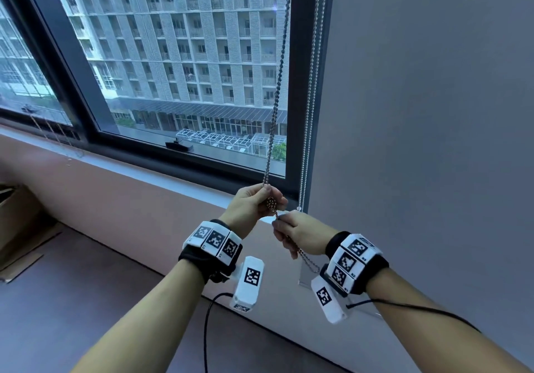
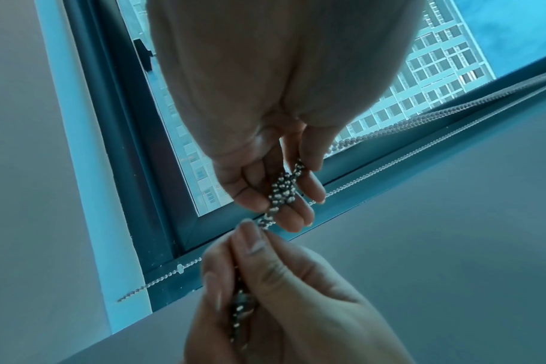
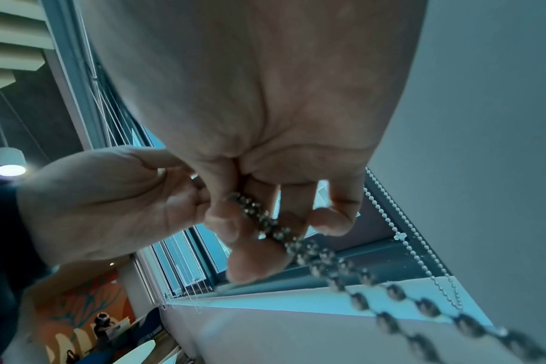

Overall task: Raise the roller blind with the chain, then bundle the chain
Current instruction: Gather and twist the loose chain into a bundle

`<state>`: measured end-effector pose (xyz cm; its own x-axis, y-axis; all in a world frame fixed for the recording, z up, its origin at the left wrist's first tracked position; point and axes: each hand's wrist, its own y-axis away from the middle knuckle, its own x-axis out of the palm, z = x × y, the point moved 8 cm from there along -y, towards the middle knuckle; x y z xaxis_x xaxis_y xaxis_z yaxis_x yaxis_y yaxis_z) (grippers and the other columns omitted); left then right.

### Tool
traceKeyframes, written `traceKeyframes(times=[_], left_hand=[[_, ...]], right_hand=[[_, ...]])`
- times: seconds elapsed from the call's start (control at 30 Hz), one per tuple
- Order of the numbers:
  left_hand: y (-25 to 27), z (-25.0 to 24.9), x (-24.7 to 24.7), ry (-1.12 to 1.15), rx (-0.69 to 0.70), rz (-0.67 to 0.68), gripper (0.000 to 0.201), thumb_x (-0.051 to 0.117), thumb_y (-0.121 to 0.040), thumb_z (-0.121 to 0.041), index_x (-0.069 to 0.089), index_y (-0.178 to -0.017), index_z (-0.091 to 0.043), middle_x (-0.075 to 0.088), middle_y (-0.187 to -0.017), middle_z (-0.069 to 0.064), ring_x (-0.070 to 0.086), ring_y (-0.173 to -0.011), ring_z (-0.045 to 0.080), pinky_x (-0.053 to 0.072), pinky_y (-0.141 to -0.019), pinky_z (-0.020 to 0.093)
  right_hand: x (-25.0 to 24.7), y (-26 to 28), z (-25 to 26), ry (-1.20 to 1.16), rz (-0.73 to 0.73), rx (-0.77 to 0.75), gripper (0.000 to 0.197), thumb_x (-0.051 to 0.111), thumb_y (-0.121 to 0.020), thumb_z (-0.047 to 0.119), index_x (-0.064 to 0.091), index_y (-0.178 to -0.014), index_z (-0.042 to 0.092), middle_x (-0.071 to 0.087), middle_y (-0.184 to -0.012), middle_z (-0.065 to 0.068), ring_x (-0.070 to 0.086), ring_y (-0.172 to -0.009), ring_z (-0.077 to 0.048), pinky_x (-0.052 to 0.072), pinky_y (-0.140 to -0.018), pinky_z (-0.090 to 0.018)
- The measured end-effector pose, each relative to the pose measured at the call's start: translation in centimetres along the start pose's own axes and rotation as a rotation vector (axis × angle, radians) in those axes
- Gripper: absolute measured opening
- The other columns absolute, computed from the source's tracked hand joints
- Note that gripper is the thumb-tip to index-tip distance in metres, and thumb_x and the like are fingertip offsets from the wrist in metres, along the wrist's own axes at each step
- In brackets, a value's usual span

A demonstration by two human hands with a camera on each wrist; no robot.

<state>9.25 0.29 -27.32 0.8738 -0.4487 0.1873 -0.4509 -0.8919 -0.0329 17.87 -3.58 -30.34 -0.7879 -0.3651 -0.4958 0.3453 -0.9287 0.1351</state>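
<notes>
Bundling stage, blind judged already raised: window glass [image 1: 179, 54] shows uncovered. Item: metal bead chain [image 1: 278, 83], hanging doubled from above, beside the dark window frame [image 1: 300, 89]. Left hand [image 1: 251, 206]: fingers [image 2: 296, 214] curled, pinching a small knotted clump of chain. Right hand [image 1: 300, 232], just below, touching: fingers [image 3: 256, 261] pinching the slack tail, which trails out past the wrist. A second, pale bead chain [image 1: 313, 83] hangs untouched along the wall edge. Handling advice: keep the clump pinched firmly; feed slack in short, snug turns, avoiding tugs that could shift the blind.
</notes>
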Motion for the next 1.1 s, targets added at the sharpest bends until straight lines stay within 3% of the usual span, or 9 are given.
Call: traceKeyframes(times=[0.1,0.3,0.4,0.5,0.63,0.73,0.87,0.97,1.1], left_hand=[[-0.3,0.0,0.5,0.006,-0.013,0.022,0.03,0.037,-0.099,-0.013,0.057,-0.079,-0.004,0.072,-0.077,0.008,0.069,-0.072,0.017,0.052,-0.072,0.028],[0.2,0.3,1.3,0.159,-0.049,0.037,0.032,0.034,-0.1,-0.016,0.055,-0.081,-0.002,0.073,-0.079,0.012,0.07,-0.074,0.022,0.057,-0.071,0.032],[0.2,-0.1,1.0,0.083,-0.029,0.03,0.031,0.035,-0.1,-0.018,0.056,-0.083,-0.003,0.07,-0.097,0.021,0.069,-0.071,0.023,0.055,-0.059,0.028],[0.0,-0.2,0.9,-0.022,-0.011,0.054,0.03,0.037,-0.099,-0.02,0.055,-0.079,-0.005,0.064,-0.113,0.026,0.064,-0.063,0.028,0.05,-0.044,0.03],[-0.1,0.0,1.0,-0.087,0.003,0.078,0.03,0.039,-0.098,-0.02,0.054,-0.076,-0.007,0.067,-0.11,0.019,0.067,-0.068,0.026,0.053,-0.052,0.033],[-0.1,0.1,1.2,-0.045,-0.008,0.117,0.024,0.043,-0.096,-0.015,0.062,-0.09,-0.002,0.063,-0.116,0.024,0.07,-0.075,0.022,0.055,-0.061,0.032],[0.1,-0.2,0.7,0.062,-0.053,0.133,0.046,0.042,-0.078,-0.011,0.055,-0.119,0.004,0.062,-0.123,0.024,0.063,-0.111,0.028,0.048,-0.097,0.039],[0.3,-0.5,1.0,0.103,-0.045,0.151,0.051,0.033,-0.073,-0.01,0.057,-0.116,0.005,0.062,-0.121,0.027,0.061,-0.113,0.032,0.046,-0.098,0.04],[0.4,-0.5,1.3,-0.015,0.038,0.124,0.036,0.044,-0.076,0.0,0.063,-0.106,0.002,0.066,-0.111,0.026,0.065,-0.106,0.029,0.052,-0.089,0.034]], right_hand=[[0.5,0.2,-0.2,-0.009,0.028,0.041,0.037,0.036,-0.103,0.02,0.046,-0.069,0.009,0.049,-0.052,-0.005,0.048,-0.038,-0.016,0.047,-0.047,-0.028],[0.0,-0.1,-0.2,0.005,0.005,-0.017,0.033,0.04,-0.101,0.017,0.061,-0.08,0.003,0.066,-0.077,-0.012,0.064,-0.068,-0.029,0.055,-0.08,-0.049],[-1.1,-0.1,0.5,-0.142,-0.113,-0.12,0.029,0.043,-0.101,0.013,0.061,-0.09,-0.008,0.068,-0.083,-0.013,0.069,-0.079,-0.034,0.055,-0.084,-0.049],[-1.7,-0.3,0.9,-0.051,-0.178,-0.179,0.026,0.047,-0.098,0.009,0.066,-0.085,-0.003,0.075,-0.083,-0.014,0.071,-0.084,-0.032,0.056,-0.086,-0.041],[-1.9,-0.6,0.1,0.052,-0.19,-0.146,0.026,0.052,-0.096,0.011,0.072,-0.08,0.005,0.077,-0.086,-0.011,0.071,-0.085,-0.024,0.054,-0.09,-0.041],[-2.2,-0.7,0.2,0.094,-0.184,-0.127,0.024,0.054,-0.095,0.011,0.074,-0.083,0.004,0.077,-0.09,-0.012,0.071,-0.087,-0.027,0.056,-0.089,-0.039],[-2.3,-0.4,0.0,-0.029,-0.147,-0.114,0.025,0.05,-0.097,0.005,0.069,-0.083,0.002,0.075,-0.086,-0.02,0.073,-0.083,-0.033,0.06,-0.082,-0.038],[-2.3,-0.3,-0.4,-0.046,-0.135,-0.089,0.024,0.047,-0.098,0.003,0.068,-0.089,-0.006,0.074,-0.091,-0.028,0.072,-0.077,-0.025,0.057,-0.074,-0.027],[-2.4,0.1,0.0,-0.036,-0.127,-0.074,0.023,0.047,-0.098,0.004,0.067,-0.088,0.0,0.073,-0.087,-0.022,0.068,-0.061,0.004,0.045,-0.057,-0.006]])
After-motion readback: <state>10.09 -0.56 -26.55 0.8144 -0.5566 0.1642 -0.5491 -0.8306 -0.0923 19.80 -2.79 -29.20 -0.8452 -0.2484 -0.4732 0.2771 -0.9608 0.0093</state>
